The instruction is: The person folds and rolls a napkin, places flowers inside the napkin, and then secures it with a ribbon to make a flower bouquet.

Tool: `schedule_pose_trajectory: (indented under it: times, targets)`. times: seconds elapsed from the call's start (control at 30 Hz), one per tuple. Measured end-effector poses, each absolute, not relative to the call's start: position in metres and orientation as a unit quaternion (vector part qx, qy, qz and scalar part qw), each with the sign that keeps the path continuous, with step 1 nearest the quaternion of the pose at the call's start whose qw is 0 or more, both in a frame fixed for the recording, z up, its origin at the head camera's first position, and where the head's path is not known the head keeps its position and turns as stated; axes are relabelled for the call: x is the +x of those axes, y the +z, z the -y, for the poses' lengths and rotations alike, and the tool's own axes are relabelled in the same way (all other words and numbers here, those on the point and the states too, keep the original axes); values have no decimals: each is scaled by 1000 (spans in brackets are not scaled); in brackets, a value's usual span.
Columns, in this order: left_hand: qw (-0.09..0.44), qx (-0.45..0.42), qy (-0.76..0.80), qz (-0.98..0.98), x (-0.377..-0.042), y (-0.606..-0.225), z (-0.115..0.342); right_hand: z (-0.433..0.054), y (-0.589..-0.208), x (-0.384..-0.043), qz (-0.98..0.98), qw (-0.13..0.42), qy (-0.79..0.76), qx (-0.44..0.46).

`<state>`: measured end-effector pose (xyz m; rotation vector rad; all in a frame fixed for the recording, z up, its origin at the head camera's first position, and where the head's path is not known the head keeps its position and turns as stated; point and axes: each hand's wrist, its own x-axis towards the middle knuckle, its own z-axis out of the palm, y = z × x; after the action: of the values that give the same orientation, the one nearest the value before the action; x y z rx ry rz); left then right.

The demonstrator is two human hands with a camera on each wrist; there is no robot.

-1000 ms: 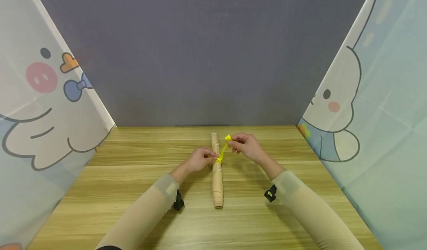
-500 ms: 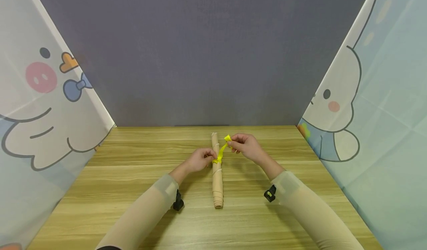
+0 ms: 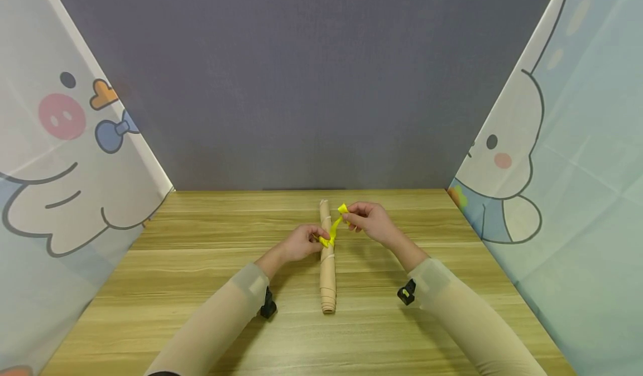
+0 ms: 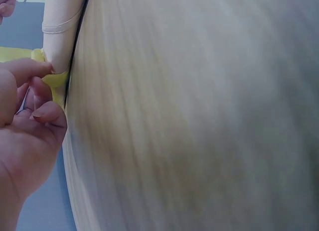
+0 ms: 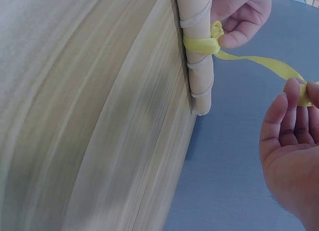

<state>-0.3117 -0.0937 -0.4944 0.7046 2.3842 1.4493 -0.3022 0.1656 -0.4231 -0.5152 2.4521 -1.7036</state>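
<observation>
A beige rolled-up sheet (image 3: 328, 281) lies lengthwise on the table, pointing away from me. Around its middle goes a yellow ribbon (image 3: 333, 232), bunched into a small knot on top. My left hand (image 3: 301, 242) comes from the left and pinches the ribbon at this knot. In the left wrist view, a finger of the left hand (image 4: 27, 136) reaches the roll and the ribbon, with the others curled below. Up to the right, my right hand (image 3: 374, 220) pinches the ribbon's free end. The right wrist view shows that ribbon (image 5: 261, 60) stretching from roll to fingertips.
The wood-grain table (image 3: 201, 287) meets a dark grey panel (image 3: 311, 86) at the back. Cartoon-printed curtains flank it: the left curtain (image 3: 75, 197) and the right curtain (image 3: 577, 197). Each sleeve carries a small black device, such as the left device (image 3: 268, 303).
The left fingers drew back a little from the top of the roll, then moved onto the knot again. The knot sits slightly nearer me. The right hand has hardly moved.
</observation>
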Motion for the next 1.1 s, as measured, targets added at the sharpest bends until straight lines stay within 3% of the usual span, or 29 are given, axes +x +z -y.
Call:
schedule_pose_trajectory:
  times: [0.3,0.6,1.1]
  targets:
    - [114,230,506,-823,-307,-495,95,-170,-425,-300,-809,52,-561,-168]
    - [60,199,511,-834,-303,-494,101,-180,-430,-300,-815,48,-558,-151]
    - [78,192,531,-821,-303,-487,106,-193,-439,-305,-827,39,-545,-136]
